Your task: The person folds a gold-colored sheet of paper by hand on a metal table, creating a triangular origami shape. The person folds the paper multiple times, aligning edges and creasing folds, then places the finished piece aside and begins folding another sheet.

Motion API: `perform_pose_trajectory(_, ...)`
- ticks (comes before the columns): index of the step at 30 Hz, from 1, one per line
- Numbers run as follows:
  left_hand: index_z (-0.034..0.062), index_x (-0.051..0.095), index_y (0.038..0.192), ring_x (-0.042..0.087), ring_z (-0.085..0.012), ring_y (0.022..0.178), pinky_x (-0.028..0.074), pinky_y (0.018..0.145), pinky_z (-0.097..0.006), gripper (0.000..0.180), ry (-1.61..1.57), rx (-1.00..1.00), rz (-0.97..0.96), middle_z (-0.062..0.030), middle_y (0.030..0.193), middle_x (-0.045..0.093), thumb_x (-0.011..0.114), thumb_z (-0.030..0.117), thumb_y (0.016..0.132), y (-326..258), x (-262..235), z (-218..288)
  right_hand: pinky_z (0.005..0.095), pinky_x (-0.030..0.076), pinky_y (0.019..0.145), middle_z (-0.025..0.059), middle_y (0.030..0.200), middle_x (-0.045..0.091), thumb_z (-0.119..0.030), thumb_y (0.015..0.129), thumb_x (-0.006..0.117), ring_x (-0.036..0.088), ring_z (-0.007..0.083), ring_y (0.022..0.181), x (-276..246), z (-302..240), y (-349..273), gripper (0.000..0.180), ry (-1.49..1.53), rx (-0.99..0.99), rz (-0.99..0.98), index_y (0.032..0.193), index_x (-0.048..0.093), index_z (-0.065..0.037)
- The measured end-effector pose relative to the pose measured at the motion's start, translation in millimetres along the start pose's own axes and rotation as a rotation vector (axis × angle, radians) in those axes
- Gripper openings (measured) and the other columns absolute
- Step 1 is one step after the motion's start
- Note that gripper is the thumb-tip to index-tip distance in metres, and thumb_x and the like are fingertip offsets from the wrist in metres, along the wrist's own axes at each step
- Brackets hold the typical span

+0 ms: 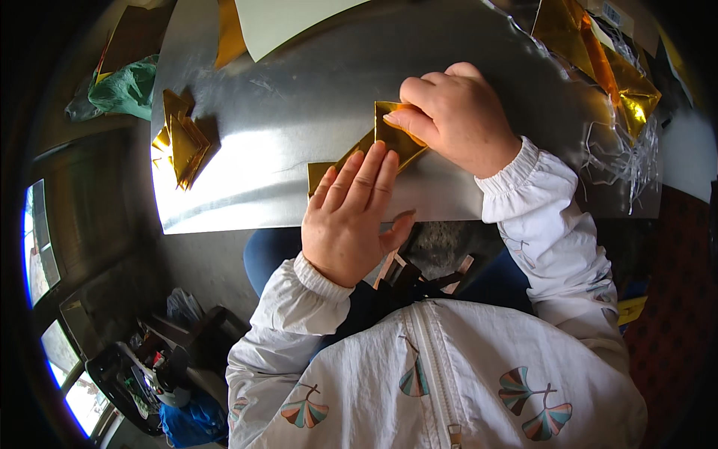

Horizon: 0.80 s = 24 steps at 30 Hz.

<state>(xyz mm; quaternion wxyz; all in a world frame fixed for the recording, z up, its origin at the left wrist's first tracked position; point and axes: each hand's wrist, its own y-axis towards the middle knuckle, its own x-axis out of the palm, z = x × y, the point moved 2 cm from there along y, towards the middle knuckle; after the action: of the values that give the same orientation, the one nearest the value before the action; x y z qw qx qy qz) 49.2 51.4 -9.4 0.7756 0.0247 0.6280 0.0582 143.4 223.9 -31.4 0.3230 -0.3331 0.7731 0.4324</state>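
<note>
Left hand [348, 213] is nearest: laid flat, fingers straight and close together, tips on the gold foil piece [398, 137], thumb splayed off to the right, gripping nothing. Main risk, my read: light or uneven pressure there and the piece could skate on the smooth metal table [292, 112], leaving a skewed fold. Right hand [460, 120], just beyond and to the right, has thumb and curled fingers pinched on the piece's far right part; too hard a tug could tear it or crease it off line. Piece lies on the table near the near edge, about mid-width. Looks shiny gold, straight-edged, squared end poking out left, angled band running up to a far corner, orange tint by the right thumb. Hands cover part, so can't count layers. Farther out: folded gold stack [183, 142] left, clear plastic strands [624, 157] right, pale sheet [299, 22] at the far edge.
</note>
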Motion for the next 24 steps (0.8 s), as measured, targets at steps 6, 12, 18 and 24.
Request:
perform_pose_trajectory(6, 0.0089, 0.05, 0.141, 0.051, -0.0284, 0.131, 0.044, 0.107, -0.041, 0.074, 0.072, -0.03, -0.068, -0.0112, 0.145, 0.05, 0.069, 0.046, 0.08, -5.6, 3.7, 2.6, 0.0375, 0.045, 0.072, 0.0055, 0.068, 0.061, -0.017, 0.084, 0.071, 0.06, 0.0246, 0.065, -25.8, 11.2, -18.6, 0.017, 0.207, 0.154, 0.079, 0.078, 0.059, -0.007)
perform_pose_trajectory(12, 0.0128, 0.049, 0.142, 0.044, -0.0247, 0.135, 0.035, 0.11, -0.043, 0.078, 0.082, -0.051, -0.041, -0.0043, 0.149, 0.045, 0.061, 0.06, 0.082, -8.0, 11.0, 3.1, 0.0343, 0.047, 0.064, 0.0085, 0.085, 0.061, -0.007, 0.082, 0.07, 0.06, 0.0234, 0.069, -31.5, 13.6, -34.1, 0.012, 0.205, 0.276, 0.161, 0.078, 0.061, -0.002)
perform_pose_trajectory(18, 0.0127, 0.05, 0.142, 0.046, -0.0252, 0.133, 0.039, 0.107, -0.041, 0.08, 0.13, -0.058, -0.01, -0.0035, 0.149, 0.046, 0.055, 0.067, 0.084, -6.8, 11.1, 8.1, 0.0353, 0.048, 0.065, 0.0091, 0.088, 0.061, -0.004, 0.079, 0.071, 0.06, 0.0253, 0.071, -29.8, 15.4, -33.8, 0.011, 0.207, 0.243, 0.187, 0.077, 0.06, -0.002)
perform_pose_trajectory(24, 0.0129, 0.052, 0.141, 0.053, -0.0261, 0.126, 0.045, 0.102, -0.039, 0.081, 0.155, -0.07, -0.01, -0.0059, 0.147, 0.047, 0.055, 0.069, 0.083, -1.5, 9.7, 11.9, 0.0385, 0.048, 0.073, 0.0097, 0.09, 0.062, -0.004, 0.078, 0.071, 0.061, 0.0285, 0.077, -26.1, 15.0, -35.0, 0.012, 0.121, 0.25, 0.204, 0.077, 0.059, -0.003)
